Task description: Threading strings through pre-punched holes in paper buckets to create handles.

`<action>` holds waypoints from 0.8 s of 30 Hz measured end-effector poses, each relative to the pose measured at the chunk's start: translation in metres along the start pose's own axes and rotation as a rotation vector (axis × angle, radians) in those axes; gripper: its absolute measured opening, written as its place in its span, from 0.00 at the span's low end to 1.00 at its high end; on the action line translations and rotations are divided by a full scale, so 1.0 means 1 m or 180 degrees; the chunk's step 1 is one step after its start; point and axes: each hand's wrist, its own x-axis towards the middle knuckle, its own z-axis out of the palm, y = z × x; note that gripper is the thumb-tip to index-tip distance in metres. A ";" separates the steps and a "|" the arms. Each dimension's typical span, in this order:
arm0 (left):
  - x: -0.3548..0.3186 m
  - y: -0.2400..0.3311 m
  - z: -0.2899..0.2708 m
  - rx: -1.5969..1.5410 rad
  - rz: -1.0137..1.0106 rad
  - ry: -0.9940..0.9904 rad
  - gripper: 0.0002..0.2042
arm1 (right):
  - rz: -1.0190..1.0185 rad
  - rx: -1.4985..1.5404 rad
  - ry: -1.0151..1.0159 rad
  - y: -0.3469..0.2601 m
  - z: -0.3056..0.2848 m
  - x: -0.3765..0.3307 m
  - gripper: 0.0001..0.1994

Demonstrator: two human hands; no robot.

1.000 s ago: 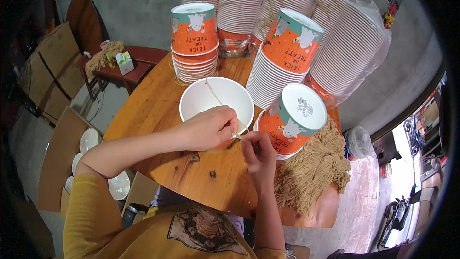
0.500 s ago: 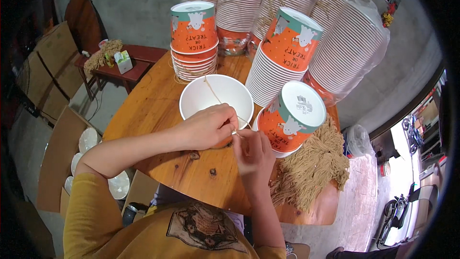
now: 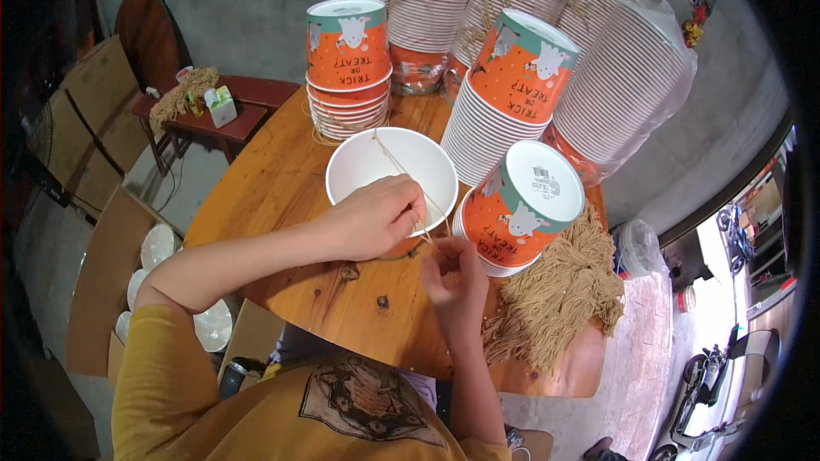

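Note:
A paper bucket (image 3: 359, 158), white inside and orange outside, stands mouth up on the wooden table in front of me. A thin tan cord (image 3: 395, 155) runs from its far inner wall, across the mouth, to my hands at the near rim. My left hand (image 3: 382, 215) is closed, pinching the cord over that rim. Just right of it, my right hand (image 3: 457, 271) has its fingers curled on the cord by the bucket's outer side. The fingertips partly hide how the cord is looped. Beside my right hand lies a tilted orange bucket stack (image 3: 512, 213).
Upside-down bucket stacks (image 3: 348, 55) (image 3: 512, 77) stand farther back, before tall wrapped stacks (image 3: 431, 0). A heap of tan cords (image 3: 559, 290) lies at the table's right. On the left are a red bench (image 3: 256, 96) and a cardboard box (image 3: 111, 277) holding white round things.
My right hand has moved slightly down and right, away from my left, drawing the cord between them. The bucket sits a little farther right in the view.

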 end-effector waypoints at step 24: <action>-0.020 0.009 -0.022 0.0399 0.0122 -0.0031 0.08 | -0.0777 -0.1040 -0.0432 -0.023 -0.028 0.022 0.09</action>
